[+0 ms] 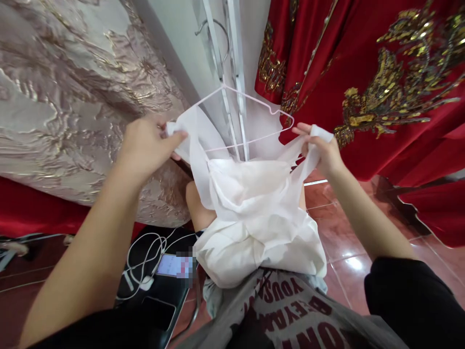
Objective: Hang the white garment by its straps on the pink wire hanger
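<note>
A white dress (250,194) with sheer straps lies bunched across my lap. My left hand (152,143) pinches its left strap, which is drawn over one shoulder of a pale pink hanger (250,94). On the other side, my right hand (319,148) has its fingers closed around the right strap, beside the hanger's right end. That end shows bare, outside the strap. The hanger's metal hook points up, in front of a white metal frame.
Cream embossed fabric (90,106) hangs at the left, and red cloth with gold sequins (378,97) at the right. Beside my left leg, a black surface (138,252) carries a lit phone (169,265), a dark phone (160,312) and white cables (145,242). Tiles (348,237) cover the floor.
</note>
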Available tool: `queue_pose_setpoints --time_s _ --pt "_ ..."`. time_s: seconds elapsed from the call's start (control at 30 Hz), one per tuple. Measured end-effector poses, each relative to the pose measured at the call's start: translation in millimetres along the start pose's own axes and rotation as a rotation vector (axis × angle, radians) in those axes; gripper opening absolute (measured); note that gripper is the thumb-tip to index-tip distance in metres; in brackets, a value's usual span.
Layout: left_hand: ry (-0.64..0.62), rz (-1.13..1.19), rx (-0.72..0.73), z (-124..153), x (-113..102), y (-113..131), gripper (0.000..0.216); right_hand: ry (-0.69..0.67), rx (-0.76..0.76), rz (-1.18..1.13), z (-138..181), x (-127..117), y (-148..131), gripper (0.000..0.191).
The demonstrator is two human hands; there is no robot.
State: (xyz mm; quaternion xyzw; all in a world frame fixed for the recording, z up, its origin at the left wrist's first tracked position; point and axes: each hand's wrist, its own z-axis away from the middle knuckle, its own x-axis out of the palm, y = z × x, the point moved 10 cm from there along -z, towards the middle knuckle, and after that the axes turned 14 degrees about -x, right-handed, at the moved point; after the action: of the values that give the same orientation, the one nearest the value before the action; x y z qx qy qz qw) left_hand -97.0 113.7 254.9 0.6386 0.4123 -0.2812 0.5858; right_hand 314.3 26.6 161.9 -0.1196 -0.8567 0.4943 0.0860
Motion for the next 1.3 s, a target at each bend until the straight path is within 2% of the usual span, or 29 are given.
queue_pose_setpoints --time_s 0.1,0.2,0.3,0.4,0.57,0.7,0.93,1.17,1.3 --pt "-0.002 0.083 0.113 -1 -1 -5 0.027 0.009 0.050 0.028 -19 -30 15 0.050" --pt "-0.032 0.088 0.216 1 2 -4 0.025 -0.030 0.094 0.031 -39 -35 22 0.050" --pt "-0.042 0.105 0.247 4 2 -2 0.027 -0.089 0.125 -0.003 -55 -22 16 0.046" --pt "-0.033 0.100 0.255 6 2 0 0.030 -0.187 0.158 -0.011 -63 4 3 0.041" --pt "-0.009 0.088 0.251 5 0 -2 0.031 -0.294 0.286 0.059 -71 35 -4 0.021" --pt "-0.016 0.086 0.240 4 1 -6 0.030 -0.334 0.375 0.050 -80 37 -3 0.015" --pt "-0.035 0.125 0.250 7 1 -4 0.030 -0.385 0.450 0.026 -78 27 -4 0.038" --pt "-0.087 0.157 0.214 7 7 -5 0.034 -0.425 0.383 0.257 -81 27 -23 0.030" --pt "-0.178 0.217 0.201 6 20 -5 0.034 -0.420 0.218 0.332 -87 44 -51 0.018"
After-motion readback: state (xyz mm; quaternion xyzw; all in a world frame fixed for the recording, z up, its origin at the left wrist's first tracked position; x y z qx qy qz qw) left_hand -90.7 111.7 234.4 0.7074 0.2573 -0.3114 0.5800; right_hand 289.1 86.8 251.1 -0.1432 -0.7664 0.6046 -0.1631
